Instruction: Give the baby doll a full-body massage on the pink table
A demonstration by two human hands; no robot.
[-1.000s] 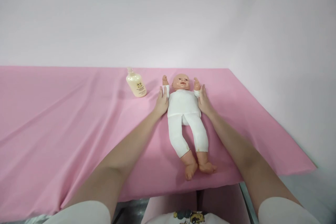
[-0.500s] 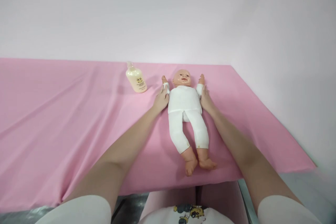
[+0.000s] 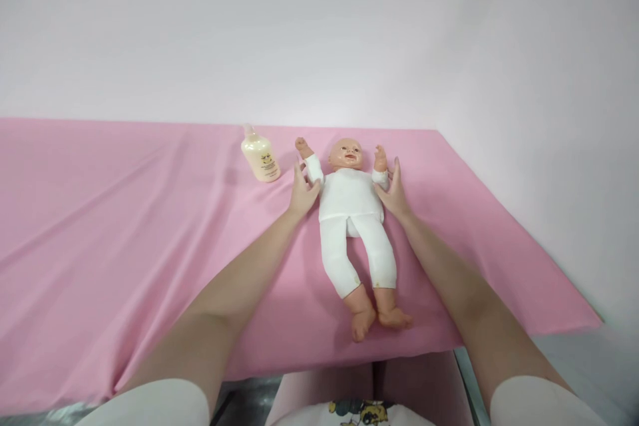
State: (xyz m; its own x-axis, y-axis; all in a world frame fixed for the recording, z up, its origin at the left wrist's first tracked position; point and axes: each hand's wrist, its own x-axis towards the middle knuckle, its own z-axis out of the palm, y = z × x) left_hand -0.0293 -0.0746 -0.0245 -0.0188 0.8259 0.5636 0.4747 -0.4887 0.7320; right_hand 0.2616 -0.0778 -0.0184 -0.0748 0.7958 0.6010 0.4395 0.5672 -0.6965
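A baby doll [image 3: 352,193] in white clothing lies on its back, its head towards the wall and its bare feet towards me. My left hand [image 3: 303,192] curves around the doll's arm on the left, thumb on the inner side and fingers on the outer side. On the other side, my right hand [image 3: 393,192] cups the doll's other arm near the elbow, thumb towards the chest. Both doll arms point up beside its head. How firmly my fingers press cannot be seen.
A pump bottle [image 3: 261,158] of pale yellow liquid stands left of the doll. Pink cloth [image 3: 164,213] covers the table, with folds on the left. White walls [image 3: 200,46] rise behind and to the right. The table's front edge is close to my lap.
My hands have gone from lying against the doll's arms to curving around them, thumbs apart from fingers. The doll's left-side arm has swung outward, and its other forearm has shifted slightly inward.
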